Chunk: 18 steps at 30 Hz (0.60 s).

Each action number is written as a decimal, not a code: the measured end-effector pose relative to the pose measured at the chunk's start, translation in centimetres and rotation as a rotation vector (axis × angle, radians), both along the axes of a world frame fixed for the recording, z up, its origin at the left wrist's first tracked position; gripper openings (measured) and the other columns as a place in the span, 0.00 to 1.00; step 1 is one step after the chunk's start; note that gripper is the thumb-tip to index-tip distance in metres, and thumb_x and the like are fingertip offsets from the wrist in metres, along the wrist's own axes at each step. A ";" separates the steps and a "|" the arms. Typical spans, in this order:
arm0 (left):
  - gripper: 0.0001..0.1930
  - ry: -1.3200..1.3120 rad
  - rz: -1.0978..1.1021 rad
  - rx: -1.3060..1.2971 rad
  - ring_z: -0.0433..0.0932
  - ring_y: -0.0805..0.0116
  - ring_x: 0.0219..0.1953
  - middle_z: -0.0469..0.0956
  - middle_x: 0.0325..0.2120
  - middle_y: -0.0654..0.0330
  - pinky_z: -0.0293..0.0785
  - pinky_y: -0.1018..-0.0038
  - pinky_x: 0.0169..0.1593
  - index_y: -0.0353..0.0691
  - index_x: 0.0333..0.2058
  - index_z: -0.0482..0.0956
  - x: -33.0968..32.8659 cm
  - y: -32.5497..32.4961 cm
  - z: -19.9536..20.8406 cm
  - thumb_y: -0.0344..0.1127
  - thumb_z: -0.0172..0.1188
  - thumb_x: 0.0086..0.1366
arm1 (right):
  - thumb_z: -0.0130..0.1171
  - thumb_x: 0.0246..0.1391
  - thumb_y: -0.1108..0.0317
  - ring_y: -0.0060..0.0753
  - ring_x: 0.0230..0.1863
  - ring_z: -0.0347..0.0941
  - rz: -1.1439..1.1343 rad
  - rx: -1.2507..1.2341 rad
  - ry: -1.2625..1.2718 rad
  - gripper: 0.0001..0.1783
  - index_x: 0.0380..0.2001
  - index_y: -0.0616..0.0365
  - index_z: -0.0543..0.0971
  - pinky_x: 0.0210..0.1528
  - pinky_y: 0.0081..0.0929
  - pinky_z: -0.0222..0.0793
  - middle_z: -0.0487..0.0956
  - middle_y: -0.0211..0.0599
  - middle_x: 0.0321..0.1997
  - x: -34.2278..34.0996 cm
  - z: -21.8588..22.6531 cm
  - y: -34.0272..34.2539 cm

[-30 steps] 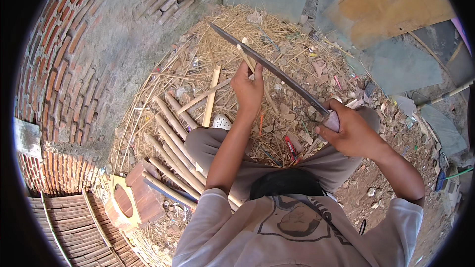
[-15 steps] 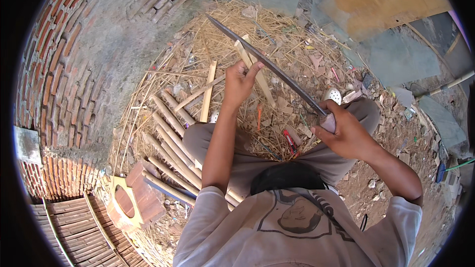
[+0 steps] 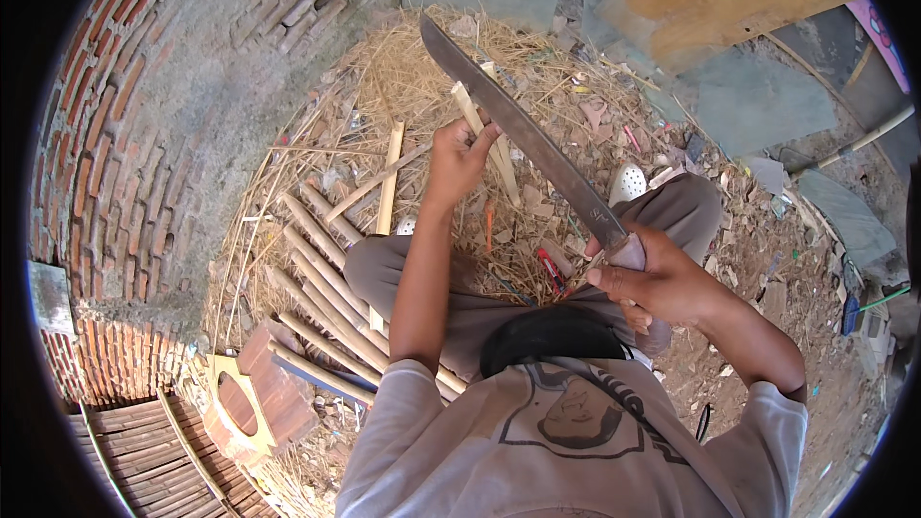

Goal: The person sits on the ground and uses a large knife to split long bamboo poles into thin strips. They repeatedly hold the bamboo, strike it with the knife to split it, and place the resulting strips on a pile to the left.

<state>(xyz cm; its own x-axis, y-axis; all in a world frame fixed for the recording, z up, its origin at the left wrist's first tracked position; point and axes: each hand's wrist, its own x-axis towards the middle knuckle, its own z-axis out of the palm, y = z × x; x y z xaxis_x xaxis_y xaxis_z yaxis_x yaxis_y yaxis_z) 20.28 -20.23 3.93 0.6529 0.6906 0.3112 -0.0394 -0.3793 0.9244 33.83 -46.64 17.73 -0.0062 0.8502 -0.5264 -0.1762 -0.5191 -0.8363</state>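
Observation:
My right hand (image 3: pixel 660 280) is wrapped round the handle of a machete (image 3: pixel 537 146). The long dark blade slants up and away to the left, its broad face turned toward me. My left hand (image 3: pixel 459 159) pinches a pale strip of split wood or bamboo (image 3: pixel 467 105) between thumb and fingers. The blade crosses over this strip just beyond my fingertips; whether the two touch I cannot tell. Part of the strip is hidden under the blade and fingers.
Several round poles (image 3: pixel 331 293) lie beside my left knee, with a pale flat slat (image 3: pixel 389 177) near them. A red utility knife (image 3: pixel 553 270) lies between my legs. Straw (image 3: pixel 384 86) and chips cover the ground ahead. A brick wall (image 3: pixel 125 134) stands left; boards (image 3: pixel 729 0) lean at far right.
My right wrist has rolled, so the machete shows its flat face instead of a narrow edge. My left hand still holds the strip in nearly the same place.

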 end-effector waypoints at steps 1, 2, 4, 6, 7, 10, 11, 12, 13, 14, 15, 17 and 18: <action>0.12 0.021 0.004 0.003 0.79 0.67 0.49 0.81 0.46 0.53 0.74 0.72 0.55 0.27 0.49 0.78 -0.1 0.1 -0.1 0.27 0.54 0.70 | 0.63 0.59 0.67 0.15 0.25 0.71 0.001 -0.012 -0.035 0.17 0.45 0.62 0.69 0.24 0.20 0.65 0.74 0.31 0.27 0.0 0.0 0.0; 0.12 0.040 0.013 0.011 0.79 0.67 0.49 0.81 0.46 0.53 0.75 0.72 0.55 0.28 0.48 0.78 -0.2 0.3 0.0 0.26 0.54 0.70 | 0.63 0.58 0.67 0.17 0.26 0.72 0.011 0.069 -0.205 0.17 0.45 0.63 0.69 0.26 0.22 0.67 0.75 0.32 0.27 -0.2 -0.5 0.0; 0.12 0.041 0.010 0.012 0.80 0.67 0.49 0.81 0.46 0.53 0.75 0.72 0.54 0.28 0.48 0.78 -0.3 0.5 0.1 0.26 0.54 0.69 | 0.63 0.57 0.68 0.22 0.29 0.74 0.022 0.235 -0.545 0.18 0.45 0.64 0.69 0.30 0.26 0.70 0.76 0.35 0.28 -0.6 -2.5 0.0; 0.12 0.004 0.001 -0.008 0.80 0.67 0.49 0.81 0.46 0.53 0.75 0.71 0.54 0.28 0.48 0.79 -0.5 0.5 0.1 0.26 0.54 0.69 | 0.62 0.56 0.68 0.30 0.32 0.76 -0.002 0.297 -0.587 0.18 0.45 0.65 0.69 0.35 0.31 0.71 0.77 0.39 0.29 -1.0 -3.1 0.2; 0.12 0.001 0.005 0.001 0.80 0.67 0.49 0.82 0.45 0.53 0.75 0.71 0.54 0.28 0.48 0.79 -0.5 0.7 -0.1 0.26 0.54 0.69 | 0.62 0.56 0.68 0.34 0.33 0.77 -0.014 0.328 -0.609 0.19 0.45 0.65 0.69 0.37 0.33 0.72 0.77 0.42 0.30 -1.1 -3.5 0.4; 0.12 -0.013 0.000 0.017 0.80 0.66 0.48 0.82 0.45 0.53 0.75 0.71 0.55 0.28 0.48 0.79 -0.4 0.7 -0.1 0.26 0.55 0.68 | 0.61 0.55 0.67 0.41 0.35 0.79 -0.033 0.400 -0.785 0.20 0.47 0.65 0.69 0.38 0.35 0.72 0.78 0.47 0.32 -1.3 -5.5 0.6; 0.12 -0.025 -0.010 0.015 0.80 0.66 0.48 0.82 0.44 0.52 0.75 0.71 0.55 0.28 0.48 0.79 -0.2 0.1 0.6 0.26 0.55 0.68 | 0.62 0.55 0.66 0.43 0.36 0.79 -0.029 0.363 -0.777 0.21 0.47 0.65 0.69 0.39 0.35 0.72 0.78 0.48 0.33 -1.4 -6.1 0.6; 0.12 -0.037 -0.020 0.013 0.80 0.66 0.48 0.82 0.44 0.52 0.75 0.71 0.55 0.28 0.47 0.79 0.0 -0.3 0.8 0.26 0.56 0.68 | 0.62 0.55 0.66 0.45 0.36 0.79 -0.024 0.326 -0.769 0.21 0.48 0.66 0.69 0.39 0.36 0.72 0.78 0.50 0.33 -1.5 -6.6 0.6; 0.11 -0.061 -0.027 -0.016 0.80 0.67 0.49 0.82 0.44 0.53 0.74 0.71 0.55 0.28 0.47 0.79 0.2 -0.4 0.6 0.26 0.56 0.68 | 0.62 0.55 0.65 0.47 0.37 0.79 -0.020 0.289 -0.760 0.22 0.48 0.66 0.69 0.40 0.36 0.72 0.79 0.51 0.34 -1.5 -7.0 0.5; 0.11 -0.087 -0.028 -0.045 0.80 0.67 0.49 0.82 0.44 0.53 0.74 0.71 0.55 0.28 0.46 0.79 0.3 -0.6 0.4 0.27 0.56 0.68 | 0.61 0.55 0.65 0.46 0.37 0.79 -0.031 0.294 -0.732 0.22 0.48 0.66 0.69 0.40 0.36 0.72 0.79 0.51 0.34 -1.6 -7.4 0.5; 0.11 -0.114 -0.030 -0.074 0.79 0.68 0.49 0.82 0.45 0.53 0.74 0.71 0.55 0.28 0.46 0.80 0.3 -0.7 0.3 0.27 0.56 0.68 | 0.61 0.55 0.66 0.46 0.37 0.79 -0.042 0.300 -0.703 0.22 0.48 0.66 0.69 0.40 0.36 0.72 0.79 0.50 0.34 -1.8 -7.6 0.4; 0.11 -0.094 -0.002 -0.091 0.78 0.68 0.51 0.82 0.44 0.53 0.74 0.71 0.55 0.28 0.46 0.80 0.6 -0.9 0.6 0.27 0.57 0.68 | 0.61 0.55 0.66 0.46 0.37 0.79 -0.049 0.276 -0.669 0.22 0.49 0.66 0.68 0.40 0.35 0.72 0.79 0.50 0.34 -2.2 -7.5 0.6; 0.11 -0.083 0.014 -0.098 0.78 0.68 0.52 0.82 0.44 0.53 0.74 0.71 0.55 0.28 0.46 0.80 0.6 -0.9 0.8 0.27 0.57 0.68 | 0.61 0.55 0.66 0.46 0.37 0.79 -0.044 0.247 -0.665 0.22 0.49 0.66 0.68 0.41 0.35 0.72 0.79 0.50 0.34 -2.3 -6.9 0.7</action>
